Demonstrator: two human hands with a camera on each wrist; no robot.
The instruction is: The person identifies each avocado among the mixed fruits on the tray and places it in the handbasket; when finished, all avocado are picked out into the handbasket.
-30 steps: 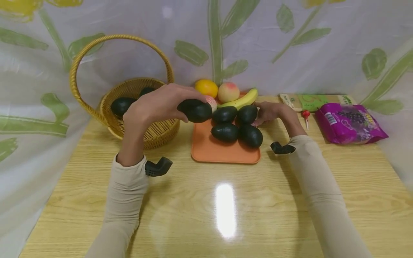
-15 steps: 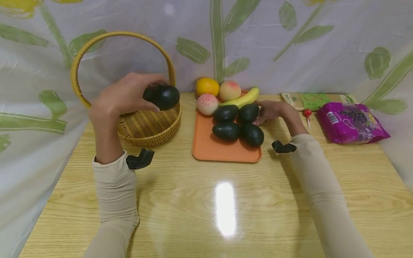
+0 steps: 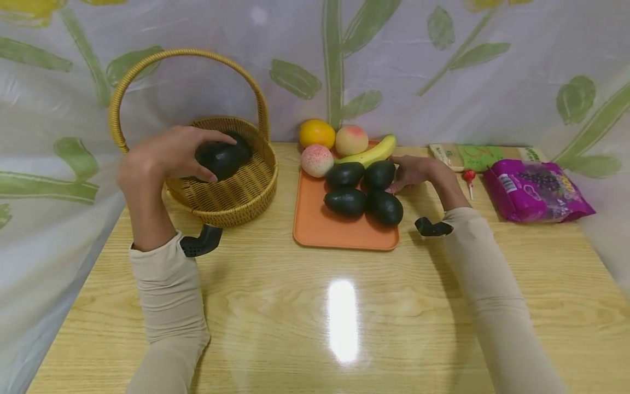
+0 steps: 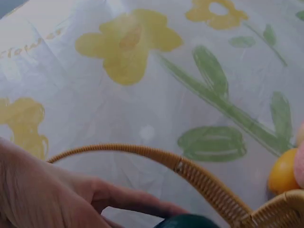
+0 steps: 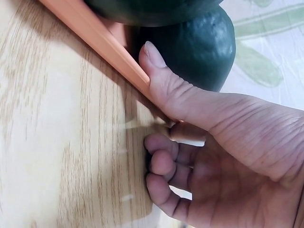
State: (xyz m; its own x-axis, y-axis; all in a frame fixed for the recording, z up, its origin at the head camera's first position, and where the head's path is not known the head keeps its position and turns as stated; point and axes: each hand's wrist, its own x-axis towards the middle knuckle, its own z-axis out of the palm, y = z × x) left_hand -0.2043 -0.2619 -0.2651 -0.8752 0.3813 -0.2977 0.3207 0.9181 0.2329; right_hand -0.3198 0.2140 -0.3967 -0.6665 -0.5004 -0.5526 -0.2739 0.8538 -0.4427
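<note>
In the head view, my left hand point(image 3: 169, 153) holds a dark green avocado point(image 3: 220, 161) inside the wicker basket point(image 3: 241, 210), thumb on the near side and fingers over the top. Another dark avocado point(image 3: 241, 146) shows partly behind it. The left wrist view catches only the top of an avocado point(image 4: 187, 222) at the fingertips. My right hand point(image 3: 410, 171) grips the right edge of the orange tray point(image 3: 344, 236), thumb over the rim and the other fingers curled at its outer side. Several avocados point(image 3: 345, 202) lie on the tray, one close to that thumb.
Behind the tray's avocados sit an orange point(image 3: 317, 133), two peaches point(image 3: 351, 140) and a banana point(image 3: 369, 156). To the right lie a lollipop point(image 3: 469, 176), a purple grape-printed bag point(image 3: 536, 191) and a green flat package point(image 3: 484, 156). The basket's tall handle point(image 3: 189, 52) arches above it.
My left hand has carried the avocado leftward from beside the tray, then lowered it into the basket. The right hand has stayed at the tray's edge.
</note>
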